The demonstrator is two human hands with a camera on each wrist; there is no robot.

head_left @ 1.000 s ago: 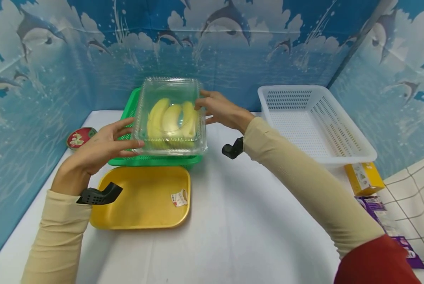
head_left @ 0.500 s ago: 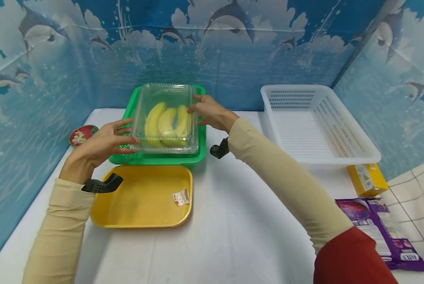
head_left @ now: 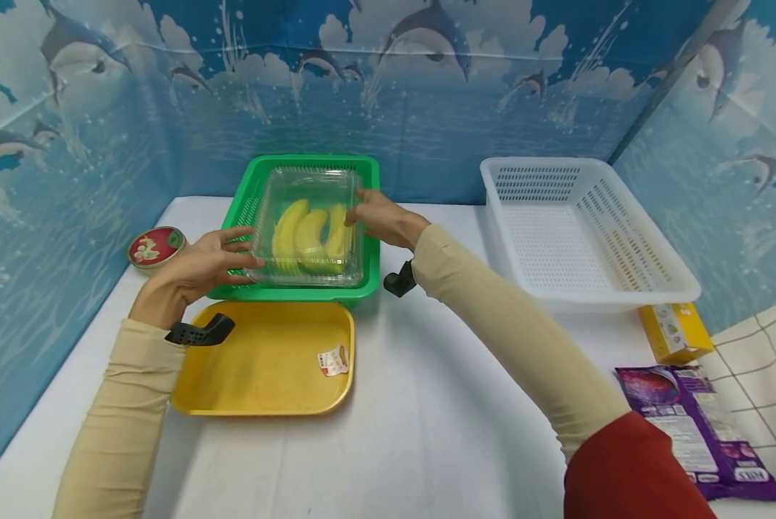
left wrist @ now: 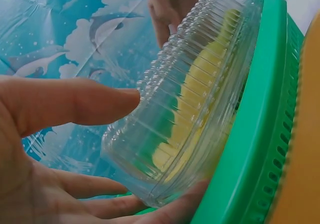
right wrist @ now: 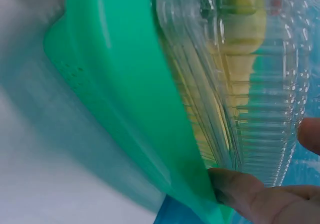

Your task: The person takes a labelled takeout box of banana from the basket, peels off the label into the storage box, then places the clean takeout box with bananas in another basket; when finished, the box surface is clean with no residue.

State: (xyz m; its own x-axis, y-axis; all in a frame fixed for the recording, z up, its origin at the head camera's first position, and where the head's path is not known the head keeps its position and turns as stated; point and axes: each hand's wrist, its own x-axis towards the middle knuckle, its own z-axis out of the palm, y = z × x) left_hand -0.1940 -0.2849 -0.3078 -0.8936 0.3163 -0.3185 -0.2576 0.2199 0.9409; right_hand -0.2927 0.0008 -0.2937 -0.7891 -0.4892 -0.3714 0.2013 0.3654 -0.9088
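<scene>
A clear plastic clamshell box [head_left: 310,184] with several yellow bananas [head_left: 310,234] inside sits within the rim of the green basket [head_left: 372,252]. My left hand [head_left: 209,267] holds its left side; in the left wrist view the thumb [left wrist: 100,102] is at the top edge and the other fingers reach under the lower edge. On the opposite side my right hand [head_left: 384,216] grips the box, thumb over the lid. The right wrist view shows a finger [right wrist: 240,186] down between the box and the green rim. The box's underside is hidden.
In front of the basket is a yellow tray [head_left: 258,360] with a small white packet [head_left: 332,360]. A white basket [head_left: 557,238] stands at back right, with a yellow box [head_left: 676,335] and purple bag [head_left: 686,432] nearby. A red round tin [head_left: 157,246] lies left.
Both hands have lowered the plastic box with the bananas into the green basket. It was above the basket earlier. The right arm has shifted left, uncovering more of the purple bag.
</scene>
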